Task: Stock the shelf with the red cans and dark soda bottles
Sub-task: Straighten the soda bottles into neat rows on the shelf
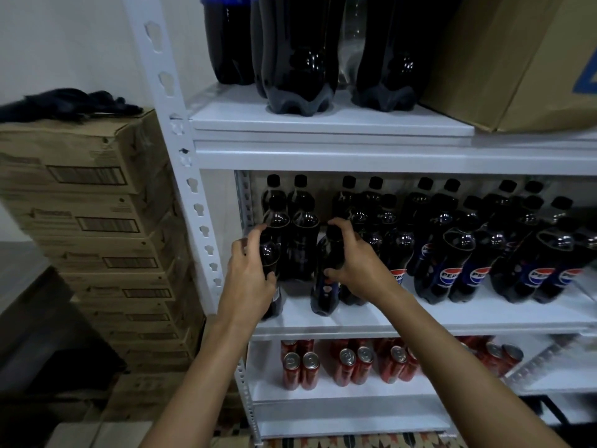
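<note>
My left hand [250, 274] grips a small dark soda bottle [270, 253] at the left end of the middle shelf [420, 318]. My right hand [352, 263] holds a second dark bottle [324, 286] by its upper part, its base on the shelf and leaning a little. Behind and to the right stand several more small dark bottles [452, 266] with blue labels. Several red cans [345, 367] stand in pairs on the shelf below. Large dark bottles [300, 59] stand on the top shelf.
A tall stack of cardboard cartons [97, 237] stands left of the white shelf upright [181, 140], with a dark cloth [71, 101] on top. A big cardboard box [517, 59] sits on the top shelf at right. Bare shelf surface lies beside the cans.
</note>
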